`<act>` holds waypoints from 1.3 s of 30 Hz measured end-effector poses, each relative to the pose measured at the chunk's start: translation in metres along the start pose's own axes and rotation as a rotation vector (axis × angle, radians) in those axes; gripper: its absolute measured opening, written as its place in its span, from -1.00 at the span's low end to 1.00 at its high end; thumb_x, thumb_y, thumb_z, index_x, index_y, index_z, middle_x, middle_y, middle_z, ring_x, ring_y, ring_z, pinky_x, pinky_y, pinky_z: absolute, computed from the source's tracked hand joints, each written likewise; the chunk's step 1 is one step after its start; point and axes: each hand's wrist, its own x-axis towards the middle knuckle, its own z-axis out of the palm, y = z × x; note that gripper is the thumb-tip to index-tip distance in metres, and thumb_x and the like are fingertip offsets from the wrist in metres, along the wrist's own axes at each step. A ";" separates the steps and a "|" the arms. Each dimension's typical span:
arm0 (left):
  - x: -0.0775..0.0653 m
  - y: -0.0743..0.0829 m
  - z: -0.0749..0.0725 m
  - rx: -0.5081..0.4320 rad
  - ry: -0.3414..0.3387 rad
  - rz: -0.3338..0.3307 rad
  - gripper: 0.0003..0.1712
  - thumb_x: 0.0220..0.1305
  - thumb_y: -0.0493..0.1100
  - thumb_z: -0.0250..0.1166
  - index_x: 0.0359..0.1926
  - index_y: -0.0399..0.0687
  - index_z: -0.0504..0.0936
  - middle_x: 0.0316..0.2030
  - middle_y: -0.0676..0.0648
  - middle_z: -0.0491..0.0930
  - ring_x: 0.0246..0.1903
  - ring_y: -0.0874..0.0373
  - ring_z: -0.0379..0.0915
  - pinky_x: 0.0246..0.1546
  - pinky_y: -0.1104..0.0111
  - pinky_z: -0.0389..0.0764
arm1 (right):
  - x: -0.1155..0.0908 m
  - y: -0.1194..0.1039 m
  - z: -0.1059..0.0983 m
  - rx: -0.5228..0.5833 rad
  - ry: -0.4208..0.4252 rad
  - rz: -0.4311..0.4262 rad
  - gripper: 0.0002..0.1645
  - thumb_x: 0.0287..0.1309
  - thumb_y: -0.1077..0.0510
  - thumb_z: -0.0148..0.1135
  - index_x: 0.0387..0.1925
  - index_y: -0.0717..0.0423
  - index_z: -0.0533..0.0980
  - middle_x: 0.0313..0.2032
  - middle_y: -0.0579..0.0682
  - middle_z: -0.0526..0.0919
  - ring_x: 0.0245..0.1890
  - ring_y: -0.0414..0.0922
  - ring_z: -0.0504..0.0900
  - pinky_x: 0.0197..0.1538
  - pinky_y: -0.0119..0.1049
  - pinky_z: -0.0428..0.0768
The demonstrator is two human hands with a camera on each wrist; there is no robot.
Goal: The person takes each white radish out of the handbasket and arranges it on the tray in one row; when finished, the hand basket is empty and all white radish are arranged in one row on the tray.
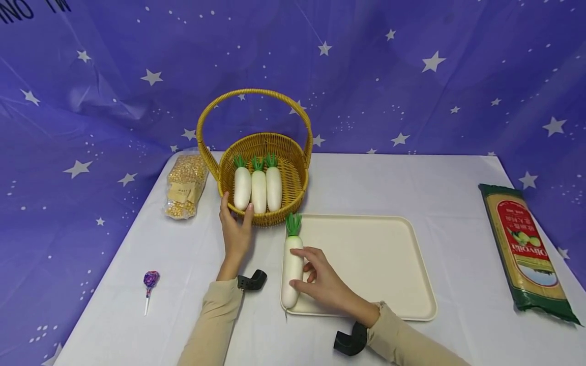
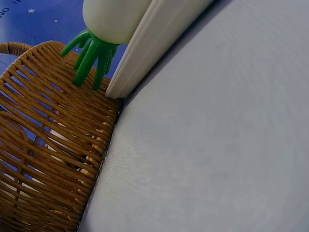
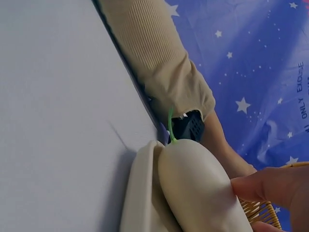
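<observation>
One lollipop [image 1: 150,280] lies at left. The right hand [image 1: 324,280] pinches one white radish [image 1: 291,267] along the left edge of one tray [image 1: 361,267]. One packet [image 1: 530,251] lies far right. The left hand [image 1: 236,236] spreads thumb and finger against one basket [image 1: 294,177], other fingers apparently hidden; three radishes [image 1: 259,192] lie inside, one bag of corn [image 1: 188,175] beside it.

The head view looks forward and down; both tilted wrist views, close and apparently low, share the round brown wicker basket [image 1: 270,219] and rectangular cream tray [image 1: 366,259]
</observation>
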 end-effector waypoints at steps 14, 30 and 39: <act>0.000 -0.001 0.000 -0.002 0.005 -0.004 -0.18 0.22 0.15 0.11 0.38 0.07 -0.05 0.28 -0.24 0.04 0.26 -0.09 0.06 0.13 0.02 0.26 | 0.001 -0.002 -0.006 0.004 -0.005 0.007 -0.42 0.09 0.10 0.23 0.16 0.04 0.33 0.17 0.17 0.23 -0.02 0.01 0.38 -0.16 -0.43 0.45; -0.001 0.000 0.000 0.002 0.005 -0.004 -0.19 0.22 0.15 0.11 0.38 0.11 -0.05 0.29 -0.27 0.02 0.29 -0.09 0.02 0.16 0.00 0.23 | 0.017 -0.008 -0.044 0.317 0.031 0.107 -0.50 0.21 0.21 0.03 0.17 0.31 0.31 0.07 0.32 0.47 -0.07 -0.05 0.57 0.01 -0.11 0.50; -0.001 0.001 0.000 -0.001 0.000 -0.007 -0.19 0.22 0.15 0.10 0.38 0.12 -0.05 0.27 -0.25 0.04 0.26 -0.08 0.06 0.13 0.02 0.25 | 0.058 -0.018 -0.055 1.007 -0.137 0.213 -0.42 0.37 0.10 -0.28 0.33 0.29 0.04 0.25 0.25 0.27 0.09 -0.07 0.48 0.16 -0.27 0.40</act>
